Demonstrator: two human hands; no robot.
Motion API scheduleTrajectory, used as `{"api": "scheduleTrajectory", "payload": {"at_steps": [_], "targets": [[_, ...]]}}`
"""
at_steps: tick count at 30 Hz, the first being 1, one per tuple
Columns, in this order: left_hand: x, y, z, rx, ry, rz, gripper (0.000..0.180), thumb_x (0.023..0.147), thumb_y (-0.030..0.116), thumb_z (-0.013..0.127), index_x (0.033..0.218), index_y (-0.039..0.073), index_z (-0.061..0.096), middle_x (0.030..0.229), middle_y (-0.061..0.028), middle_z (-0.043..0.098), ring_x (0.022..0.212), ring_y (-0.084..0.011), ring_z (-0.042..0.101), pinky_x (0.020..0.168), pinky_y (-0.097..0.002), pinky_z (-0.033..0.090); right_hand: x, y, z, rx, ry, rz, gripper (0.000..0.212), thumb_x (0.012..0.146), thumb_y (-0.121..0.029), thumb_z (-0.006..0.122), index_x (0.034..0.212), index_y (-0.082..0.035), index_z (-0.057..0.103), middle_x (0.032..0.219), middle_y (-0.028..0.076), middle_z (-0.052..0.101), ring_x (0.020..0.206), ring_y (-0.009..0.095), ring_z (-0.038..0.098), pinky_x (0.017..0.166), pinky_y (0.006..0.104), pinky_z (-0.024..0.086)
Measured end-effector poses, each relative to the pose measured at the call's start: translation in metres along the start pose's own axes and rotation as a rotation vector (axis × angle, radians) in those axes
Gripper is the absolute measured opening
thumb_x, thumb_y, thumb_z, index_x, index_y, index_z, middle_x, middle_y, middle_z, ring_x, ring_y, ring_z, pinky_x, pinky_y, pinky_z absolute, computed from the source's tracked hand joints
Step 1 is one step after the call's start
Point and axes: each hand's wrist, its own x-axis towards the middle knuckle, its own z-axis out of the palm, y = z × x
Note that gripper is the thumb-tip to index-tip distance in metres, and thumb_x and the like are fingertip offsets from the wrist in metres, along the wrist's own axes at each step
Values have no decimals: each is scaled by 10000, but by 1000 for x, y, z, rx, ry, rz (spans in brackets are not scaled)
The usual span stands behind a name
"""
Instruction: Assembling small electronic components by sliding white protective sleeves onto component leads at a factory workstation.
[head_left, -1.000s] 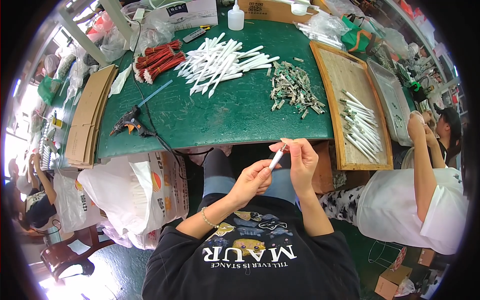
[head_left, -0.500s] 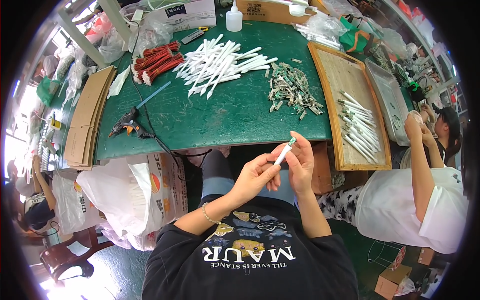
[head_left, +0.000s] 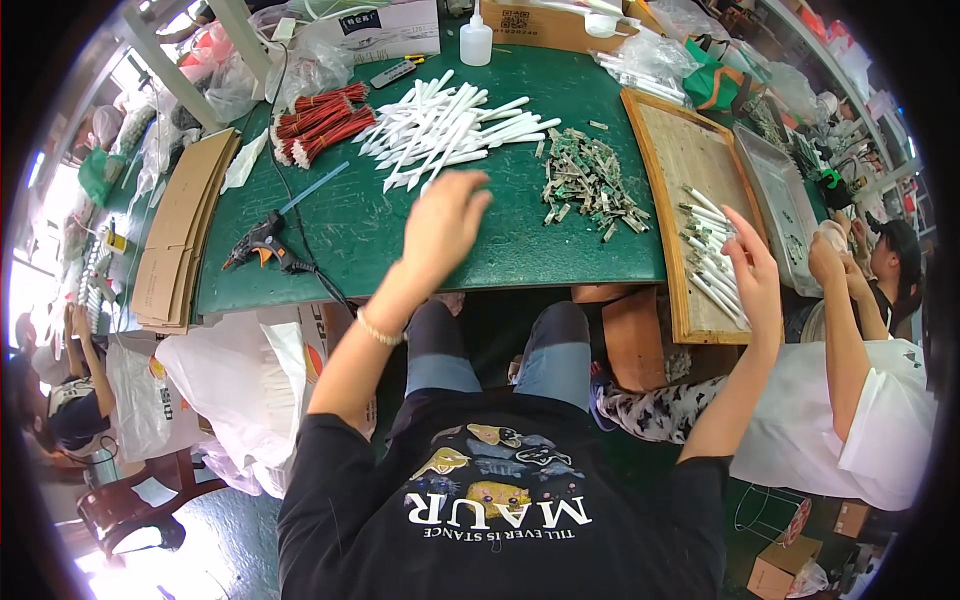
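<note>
My left hand (head_left: 447, 225) hovers over the green table, just short of a pile of white pointed plastic tubes (head_left: 440, 125). Its fingers are loosely bent and apart, with nothing seen in them. At the right, my right hand (head_left: 755, 275) is above the near right part of a wood-framed tray (head_left: 681, 110), fingers stretched and spread. White tubes (head_left: 712, 285) with small circuit boards at their ends lie in that tray, partly behind the hand. Between the hands, farther back, lies a heap of small green circuit boards (head_left: 590, 180).
A glue gun (head_left: 262, 243) with its cord rests on the left of the table, near folded cardboard (head_left: 180, 235). Red wire bundles (head_left: 320, 125) and a white squeeze bottle (head_left: 476, 40) stand behind. A metal tray (head_left: 775, 190) and a co-worker's arms (head_left: 840, 320) are at the right.
My hands have parted. The left moved forward to the white tube pile; the right moved right to the wooden tray. The tube with a circuit board is no longer in them.
</note>
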Motion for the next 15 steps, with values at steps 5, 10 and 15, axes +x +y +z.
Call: {"api": "scheduleTrajectory", "payload": {"at_steps": [5, 10, 15], "targets": [[39, -48, 8, 412, 69, 70, 230, 811, 154, 617, 995, 27, 566, 883, -147, 596, 833, -324, 587, 725, -395, 489, 10, 62, 3, -569, -114, -215, 394, 846, 7, 537, 1220, -112, 571, 886, 99, 542, 808, 236, 506, 758, 320, 409], [53, -62, 26, 666, -60, 30, 278, 791, 48, 553, 1068, 33, 535, 883, -150, 579, 843, -308, 584, 711, -387, 496, 2, 46, 31, -776, 83, -316, 358, 817, 28, 543, 1161, -63, 575, 984, 123, 557, 898, 291, 531, 814, 377, 422], [47, -58, 14, 692, 6, 37, 278, 773, 23, 535, 1051, 22, 527, 902, -139, 573, 834, -288, 593, 674, -377, 506, -6, 4, 122, -387, -34, -287, 210, 844, -65, 578, 1049, -31, 606, 951, 148, 619, 933, 304, 580, 808, 356, 455]]}}
